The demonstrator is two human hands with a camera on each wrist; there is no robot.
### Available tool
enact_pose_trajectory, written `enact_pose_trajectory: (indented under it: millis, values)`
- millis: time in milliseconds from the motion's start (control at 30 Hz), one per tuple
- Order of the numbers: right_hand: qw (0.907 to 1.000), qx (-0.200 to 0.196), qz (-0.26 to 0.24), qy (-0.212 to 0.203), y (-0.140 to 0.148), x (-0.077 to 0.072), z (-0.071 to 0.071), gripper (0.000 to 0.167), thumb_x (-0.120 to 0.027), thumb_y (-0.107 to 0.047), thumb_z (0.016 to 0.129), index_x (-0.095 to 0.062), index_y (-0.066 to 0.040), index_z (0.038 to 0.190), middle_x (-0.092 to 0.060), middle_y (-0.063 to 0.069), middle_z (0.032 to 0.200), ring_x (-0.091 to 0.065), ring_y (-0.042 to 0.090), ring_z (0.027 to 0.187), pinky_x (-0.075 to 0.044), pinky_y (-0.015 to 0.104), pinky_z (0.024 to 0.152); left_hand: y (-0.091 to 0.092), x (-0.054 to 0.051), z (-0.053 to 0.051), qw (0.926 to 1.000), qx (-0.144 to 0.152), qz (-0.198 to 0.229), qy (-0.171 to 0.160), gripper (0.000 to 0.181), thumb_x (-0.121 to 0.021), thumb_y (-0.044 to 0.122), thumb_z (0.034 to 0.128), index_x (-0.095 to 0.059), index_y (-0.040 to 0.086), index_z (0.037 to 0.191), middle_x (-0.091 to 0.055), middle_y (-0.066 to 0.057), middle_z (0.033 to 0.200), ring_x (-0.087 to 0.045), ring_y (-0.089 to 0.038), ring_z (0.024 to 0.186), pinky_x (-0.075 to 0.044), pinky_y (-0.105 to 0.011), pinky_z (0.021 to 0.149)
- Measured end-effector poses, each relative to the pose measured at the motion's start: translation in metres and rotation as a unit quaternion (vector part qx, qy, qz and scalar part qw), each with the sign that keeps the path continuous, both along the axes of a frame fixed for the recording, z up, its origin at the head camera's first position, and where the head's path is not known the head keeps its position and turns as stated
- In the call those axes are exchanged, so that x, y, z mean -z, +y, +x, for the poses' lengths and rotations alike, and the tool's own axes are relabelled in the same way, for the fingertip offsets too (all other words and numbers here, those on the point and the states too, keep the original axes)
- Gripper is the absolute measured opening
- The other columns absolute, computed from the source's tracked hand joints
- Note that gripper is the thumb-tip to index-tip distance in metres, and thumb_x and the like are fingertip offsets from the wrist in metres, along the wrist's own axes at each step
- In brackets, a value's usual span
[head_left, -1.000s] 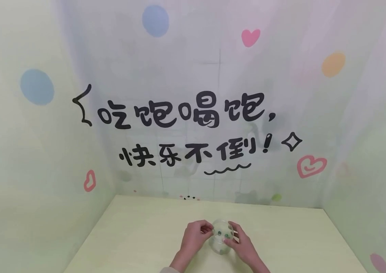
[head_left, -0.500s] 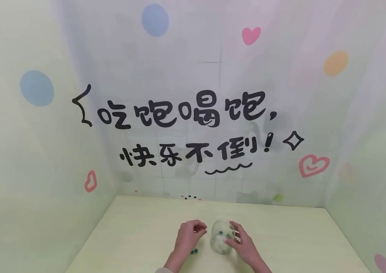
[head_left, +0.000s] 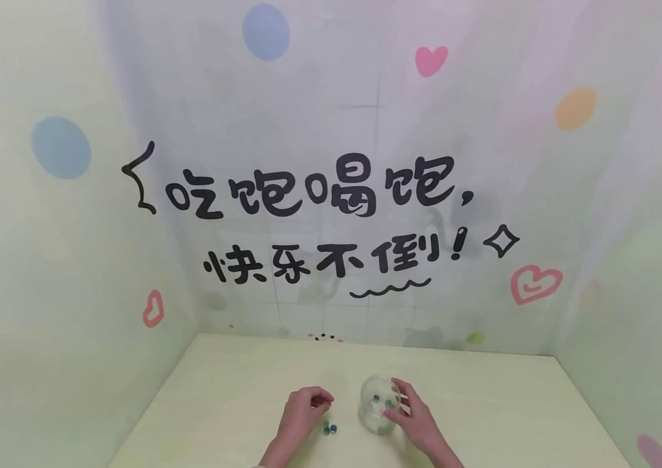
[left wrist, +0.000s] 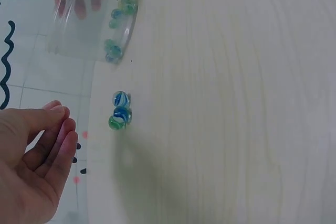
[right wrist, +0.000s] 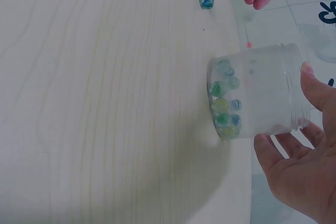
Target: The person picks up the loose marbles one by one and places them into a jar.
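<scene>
A clear plastic jar [head_left: 370, 416] stands upright on the table, without a lid. Several green, blue and yellowish glass marbles [right wrist: 220, 106] lie on its bottom, best seen in the right wrist view. My right hand [head_left: 417, 419] grips the jar from its right side, the thumb near the rim and the fingers around the wall. Left of the jar, my left hand [head_left: 303, 411] hovers above the table; its thumb and index fingertips meet, and nothing shows between them. Below its fingertips, three blue and green marbles [left wrist: 121, 113] sit touching one another on the tabletop.
The pale wood-grain table [head_left: 237, 403] is enclosed by printed curtains on the left, right and back. Black lettering [head_left: 319, 195] and coloured shapes decorate the back curtain [head_left: 307, 78], which meets the table's far edge.
My left hand has moved left and down from the jar's mouth, which brings the loose marbles on the table into sight. The right hand stays on the jar, nearly still.
</scene>
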State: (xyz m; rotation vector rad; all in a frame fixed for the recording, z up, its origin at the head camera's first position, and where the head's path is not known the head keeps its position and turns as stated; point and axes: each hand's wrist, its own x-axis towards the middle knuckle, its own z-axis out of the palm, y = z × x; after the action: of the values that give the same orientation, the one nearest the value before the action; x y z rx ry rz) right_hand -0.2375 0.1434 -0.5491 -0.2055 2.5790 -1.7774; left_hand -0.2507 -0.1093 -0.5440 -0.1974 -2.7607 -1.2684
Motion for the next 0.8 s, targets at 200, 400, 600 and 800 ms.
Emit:
enact_pose_trajectory:
  millis: [200, 400, 600, 800]
  values:
    - [1.0000, 0.000, 0.000, 0.001, -0.001, -0.001, -0.001, 0.065, -0.072, -0.010, 0.089, -0.041, 0.002, 0.145, -0.043, 0.032, 0.147, -0.053, 0.048, 0.126, -0.048, 0.056, 0.105, -0.010, 0.009, 0.000, 0.9998, 0.005, -0.007, -0.021, 0.013, -0.071, -0.003, 0.0841, -0.076, 0.008, 0.089, -0.073, 0.002, 0.080, -0.061, -0.007, 0.071, -0.052, -0.021, 0.063]
    - [0.9999, -0.001, 0.002, -0.010, 0.000, 0.001, 0.000, 0.066, -0.072, -0.012, 0.089, -0.040, 0.002, 0.145, -0.042, 0.033, 0.148, -0.052, 0.048, 0.127, -0.049, 0.055, 0.105, -0.015, 0.019, 0.002, 0.9994, 0.025, 0.004, -0.025, 0.018, -0.069, -0.009, 0.0815, -0.075, 0.006, 0.089, -0.073, 0.000, 0.081, -0.062, -0.008, 0.072, -0.053, -0.021, 0.063]
    - [0.9997, -0.004, 0.006, -0.024, 0.001, 0.001, 0.002, 0.067, -0.072, -0.015, 0.090, -0.038, 0.002, 0.146, -0.042, 0.032, 0.148, -0.053, 0.047, 0.127, -0.049, 0.055, 0.105, -0.016, 0.025, 0.003, 0.9980, 0.049, 0.010, -0.039, 0.018, -0.070, -0.009, 0.0806, -0.076, 0.005, 0.090, -0.074, -0.002, 0.083, -0.064, -0.009, 0.073, -0.054, -0.022, 0.063]
    - [0.9997, -0.006, 0.007, -0.022, 0.000, -0.004, 0.001, 0.067, -0.071, -0.014, 0.091, -0.038, 0.002, 0.146, -0.042, 0.032, 0.148, -0.052, 0.047, 0.127, -0.048, 0.056, 0.105, -0.015, 0.028, 0.000, 0.9978, 0.058, -0.002, -0.033, 0.016, -0.072, -0.007, 0.0816, -0.076, 0.007, 0.089, -0.074, -0.002, 0.082, -0.064, -0.008, 0.072, -0.053, -0.021, 0.063]
